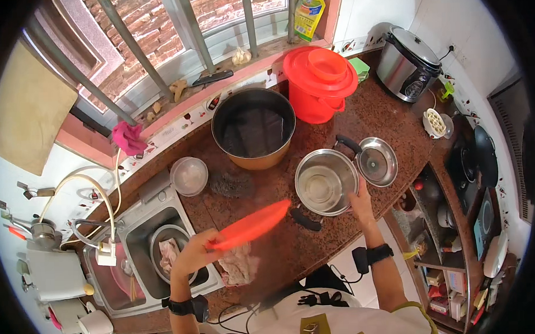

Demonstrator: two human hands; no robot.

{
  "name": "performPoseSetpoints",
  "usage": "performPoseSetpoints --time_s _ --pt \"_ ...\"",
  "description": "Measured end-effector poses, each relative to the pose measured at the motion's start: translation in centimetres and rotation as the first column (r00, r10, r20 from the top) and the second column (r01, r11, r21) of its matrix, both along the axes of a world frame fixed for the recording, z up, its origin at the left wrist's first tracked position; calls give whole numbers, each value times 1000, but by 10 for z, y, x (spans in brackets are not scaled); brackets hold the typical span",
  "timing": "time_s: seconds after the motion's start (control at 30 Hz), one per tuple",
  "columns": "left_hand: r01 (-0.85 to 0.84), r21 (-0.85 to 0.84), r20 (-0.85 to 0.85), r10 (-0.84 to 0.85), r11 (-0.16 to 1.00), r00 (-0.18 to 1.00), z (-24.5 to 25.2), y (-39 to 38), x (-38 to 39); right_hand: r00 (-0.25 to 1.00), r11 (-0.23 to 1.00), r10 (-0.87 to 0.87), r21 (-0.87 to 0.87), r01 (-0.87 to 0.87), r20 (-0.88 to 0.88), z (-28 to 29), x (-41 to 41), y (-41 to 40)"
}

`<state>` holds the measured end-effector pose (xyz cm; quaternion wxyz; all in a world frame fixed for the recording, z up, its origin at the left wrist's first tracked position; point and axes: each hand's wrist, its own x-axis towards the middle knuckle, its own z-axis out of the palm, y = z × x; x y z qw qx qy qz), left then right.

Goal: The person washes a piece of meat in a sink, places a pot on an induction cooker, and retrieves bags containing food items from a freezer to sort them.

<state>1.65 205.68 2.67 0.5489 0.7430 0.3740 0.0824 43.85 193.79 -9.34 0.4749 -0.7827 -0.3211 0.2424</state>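
Observation:
My left hand grips one end of a red plastic dish or lid, seen nearly edge-on and tilted above the counter. My right hand holds the right side of a stainless steel pot at its rim. This pot has two black handles and a little clear liquid at the bottom. Just right of it lies a steel lid with a glass centre. A folded greyish cloth rests on the counter below the red piece.
Behind stands a large dark pot of liquid, beside a lidded red bucket. A translucent bowl sits near the double sink, where a metal basin holds raw meat. An electric pressure cooker occupies the far corner.

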Motion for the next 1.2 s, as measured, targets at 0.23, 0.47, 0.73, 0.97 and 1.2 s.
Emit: performPoseSetpoints --time_s 0.23,0.47,0.73,0.97,1.2 --pt "461 493 -417 -264 738 870 -39 16 -3 989 988 146 44 -147 13 22 39 7" --pt "520 371 -291 -435 769 852 -45 58 -3 688 977 177 -39 -211 704 110 -48 37" --pt "-669 -120 266 673 733 690 -45 200 123 340 993 87 107 40 -936 74 -148 153" --pt "-585 -338 334 676 737 657 -82 234 142 263 980 56 104 171 -963 43 -156 192" --pt "-583 -360 445 684 728 579 -66 206 148 278 975 38 97 201 -960 46 -153 180"
